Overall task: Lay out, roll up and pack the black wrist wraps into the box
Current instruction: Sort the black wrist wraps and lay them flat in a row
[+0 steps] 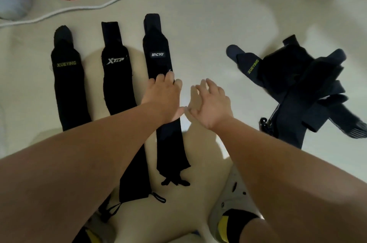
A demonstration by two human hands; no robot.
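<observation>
We are pressing our flat left hand (164, 93) on the third wrist wrap (157, 60), lying straight on the floor (198, 24); right hand (209, 103) spread, empty. Soft, light fabric (probably limp): pinching an end seems best.

Wrap (157, 60) middle under left hand (164, 97), pile (297, 84) blurred

Matt black cloth wrist wraps (160, 92) lie on a smooth, pale, faintly glossy floor (208, 30).
</observation>
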